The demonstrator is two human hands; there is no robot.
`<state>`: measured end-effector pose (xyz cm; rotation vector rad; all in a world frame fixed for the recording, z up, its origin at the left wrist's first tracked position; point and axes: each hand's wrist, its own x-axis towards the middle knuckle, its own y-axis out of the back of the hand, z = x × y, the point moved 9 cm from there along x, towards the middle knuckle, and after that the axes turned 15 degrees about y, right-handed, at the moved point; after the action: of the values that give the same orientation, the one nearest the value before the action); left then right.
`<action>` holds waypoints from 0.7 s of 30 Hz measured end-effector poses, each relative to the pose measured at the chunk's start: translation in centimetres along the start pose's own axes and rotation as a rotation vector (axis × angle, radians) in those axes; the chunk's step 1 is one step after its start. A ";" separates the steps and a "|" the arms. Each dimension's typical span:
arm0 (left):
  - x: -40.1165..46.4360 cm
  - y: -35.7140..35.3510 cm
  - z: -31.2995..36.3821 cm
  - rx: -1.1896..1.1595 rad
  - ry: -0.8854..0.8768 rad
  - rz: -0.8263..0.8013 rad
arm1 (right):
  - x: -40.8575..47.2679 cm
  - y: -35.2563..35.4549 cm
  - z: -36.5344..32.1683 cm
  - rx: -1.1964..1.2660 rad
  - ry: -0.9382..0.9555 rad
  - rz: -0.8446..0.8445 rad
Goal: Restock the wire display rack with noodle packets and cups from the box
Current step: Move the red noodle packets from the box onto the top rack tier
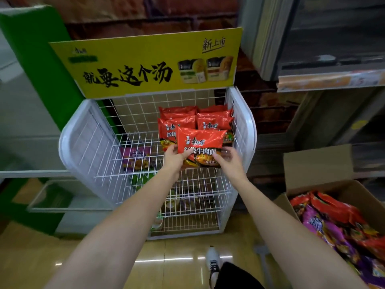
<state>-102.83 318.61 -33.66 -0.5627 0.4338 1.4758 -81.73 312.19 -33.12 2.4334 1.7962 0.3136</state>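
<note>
Both grips, left hand and right hand, pinch glossy red packet over white wire rack.

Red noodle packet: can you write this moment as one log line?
step: placing | item: red plastic noodle packet | holders: left hand, right hand | target: white wire display rack, top shelf | source: brown cardboard box
</note>
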 end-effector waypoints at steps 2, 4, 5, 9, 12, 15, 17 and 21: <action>1.6 -0.6 0.9 0.030 0.010 -0.018 | 2.0 -0.5 0.0 -0.043 0.018 0.022; 3.1 -0.7 1.9 0.046 0.017 -0.017 | 3.8 -1.2 0.0 -0.078 0.012 0.012; 3.8 -0.3 2.4 0.052 0.025 0.000 | 4.7 -1.8 0.0 -0.088 0.012 0.004; 6.4 3.3 4.5 0.075 0.030 0.084 | 8.3 -6.4 -0.1 -0.111 0.052 -0.061; 7.6 8.0 5.5 0.029 0.044 0.196 | 10.1 -11.6 -0.5 -0.115 0.059 -0.177; 8.4 12.3 6.9 -0.088 0.017 0.278 | 11.4 -16.4 -1.7 -0.141 0.099 -0.279; 8.8 15.0 7.9 -0.169 -0.025 0.335 | 12.4 -19.4 -2.7 -0.172 0.133 -0.310; 9.6 19.2 9.0 -0.205 -0.061 0.419 | 13.2 -24.3 -3.7 -0.282 0.136 -0.348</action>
<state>-121.94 331.81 -33.84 -0.6104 0.3682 1.9501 -101.49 331.91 -33.03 1.9137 2.0259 0.6585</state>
